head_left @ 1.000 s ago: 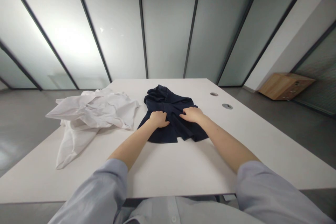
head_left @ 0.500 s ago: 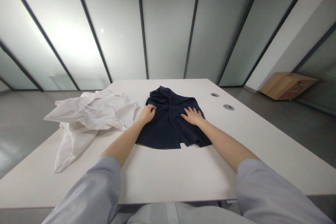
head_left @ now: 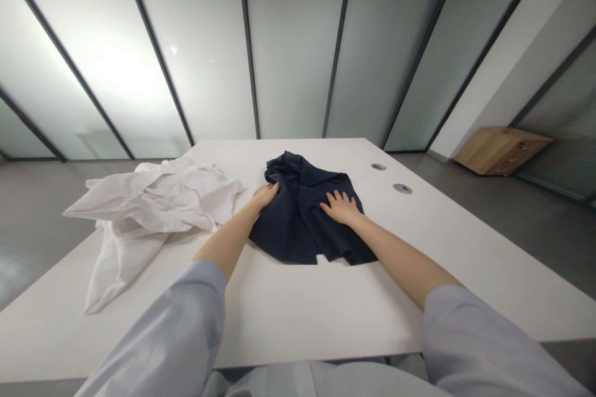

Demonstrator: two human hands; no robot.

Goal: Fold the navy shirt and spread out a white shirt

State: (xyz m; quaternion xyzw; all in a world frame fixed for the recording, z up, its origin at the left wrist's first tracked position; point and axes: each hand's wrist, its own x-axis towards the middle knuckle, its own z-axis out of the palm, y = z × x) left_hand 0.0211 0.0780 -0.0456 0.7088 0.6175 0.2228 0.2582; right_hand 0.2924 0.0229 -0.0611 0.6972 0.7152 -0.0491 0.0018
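A dark navy garment, flared like a skirt or shorts, lies bunched at its far end on the white table. Its near hem has a small notch. At its left edge, my left hand grips the fabric, with the thumb on top and the other fingers partly hidden. My right hand rests flat on the right half of the cloth, fingers spread. A crumpled white shirt-like garment lies to the left, apart from the navy one.
The white table has two round cable holes, a nearer grommet and a farther grommet, at the right. Beyond stand frosted glass panels. A wooden cabinet is on the floor at far right.
My left hand has turned and taken hold of the navy garment's left edge, drawing its lower left side slightly inward. My right hand stays spread on the cloth. The view has shifted slightly.
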